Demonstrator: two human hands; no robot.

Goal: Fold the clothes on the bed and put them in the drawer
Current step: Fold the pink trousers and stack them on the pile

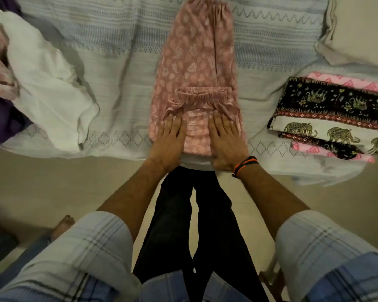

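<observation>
Pink printed trousers [196,62] lie lengthwise on the bed [118,40], one end folded back over the near part. Both hands press flat on that fold with fingers straight: left hand [169,140] and right hand [226,142], side by side with a gap between them. One stack of folded printed clothes [327,114] sits to the right; one loose pile with a white garment [50,83] lies to the left. No drawer shows.

A home bedroom: a bed under a pale blue woven bedspread [79,25], a grey-white pillow [362,29], heaped unfolded laundry [42,79], and a stack of folded printed fabrics [332,114].
</observation>
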